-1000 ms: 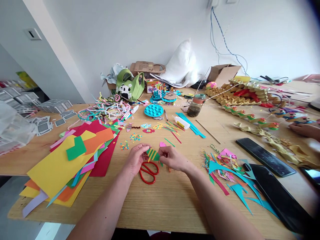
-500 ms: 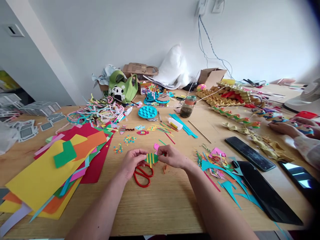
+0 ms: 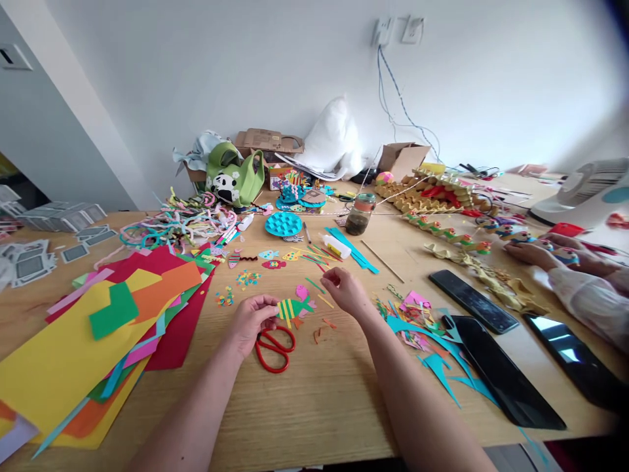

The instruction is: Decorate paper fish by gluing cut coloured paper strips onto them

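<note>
Pinched at its left end by my left hand [image 3: 255, 321] is a green paper fish [image 3: 301, 307] with yellow stripes. Below it, red-handled scissors [image 3: 275, 351] lie on the table, their blades hidden. My right hand [image 3: 344, 288] is raised to the right of the fish, apart from it, thumb and fingers pressed together; I cannot make out anything between them. Thin strips of paper, a green one [image 3: 314, 286] and a yellow one [image 3: 325, 301], are near its fingertips. A pink paper fish [image 3: 301, 291] lies behind the green one. Small orange scraps [image 3: 318, 333] lie to its right.
Coloured paper sheets [image 3: 54, 334] are piled at left. A glue bottle [image 3: 337, 246], a jar [image 3: 360, 215] and a wooden stick [image 3: 382, 261] lie beyond my hands. Paper scraps [image 3: 417, 321] and phones [image 3: 472, 300] are at right, near another person's hands [image 3: 533, 255].
My right hand has let go of the striped fish and moved right and up, so the fish's tail now shows. My left hand still holds the fish. The camera view has shifted slightly.
</note>
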Demonstrator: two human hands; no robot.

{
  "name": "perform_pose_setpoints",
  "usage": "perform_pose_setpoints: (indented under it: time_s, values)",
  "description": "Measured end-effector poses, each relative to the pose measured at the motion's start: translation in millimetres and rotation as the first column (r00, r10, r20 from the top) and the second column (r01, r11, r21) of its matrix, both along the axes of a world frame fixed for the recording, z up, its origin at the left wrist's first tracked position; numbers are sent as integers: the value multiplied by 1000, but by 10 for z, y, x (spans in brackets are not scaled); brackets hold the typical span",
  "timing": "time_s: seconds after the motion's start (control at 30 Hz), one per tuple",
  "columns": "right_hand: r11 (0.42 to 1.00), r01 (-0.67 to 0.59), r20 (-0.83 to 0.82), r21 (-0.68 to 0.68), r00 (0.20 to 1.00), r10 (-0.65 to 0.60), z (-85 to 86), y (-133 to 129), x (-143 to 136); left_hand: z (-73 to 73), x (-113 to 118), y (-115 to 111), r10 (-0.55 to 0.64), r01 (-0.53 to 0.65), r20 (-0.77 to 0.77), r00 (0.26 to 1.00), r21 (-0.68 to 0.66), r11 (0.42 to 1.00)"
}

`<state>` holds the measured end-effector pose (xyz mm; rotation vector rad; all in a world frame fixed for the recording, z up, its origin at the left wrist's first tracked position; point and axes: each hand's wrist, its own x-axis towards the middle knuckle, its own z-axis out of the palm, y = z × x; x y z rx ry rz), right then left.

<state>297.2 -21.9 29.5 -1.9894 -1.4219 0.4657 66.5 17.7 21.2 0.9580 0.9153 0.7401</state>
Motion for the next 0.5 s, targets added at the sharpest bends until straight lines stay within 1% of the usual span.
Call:
perform_pose_setpoints:
  time_s: [0.03,0.07,0.1,0.13,0.23,0.33,0.5]
  values:
    - [995,98,119,1,988,-98,-61,24,52,-3,-2,4,0,0,17,1000,-12,1000]
    - [987,161,212,-5,965,-156,-125,46,98,-6,-3,7,2,-1,32,999,-23,1000]
    - [980,199,279,-21,942,-185,-186,64,135,-8,-3,10,5,-3,45,999,-35,999]
    - [976,215,328,-44,926,-189,-240,79,163,-11,-3,12,10,-8,57,998,-47,999]
    - [970,200,416,-135,901,-127,-337,112,204,-20,-2,19,31,-23,90,995,-79,997]
    - [966,181,450,-187,890,-79,-321,162,229,-31,-3,30,50,-36,132,990,-112,993]
    - [953,204,488,-224,870,-71,-173,376,313,-42,-5,50,64,-35,173,983,-166,986]
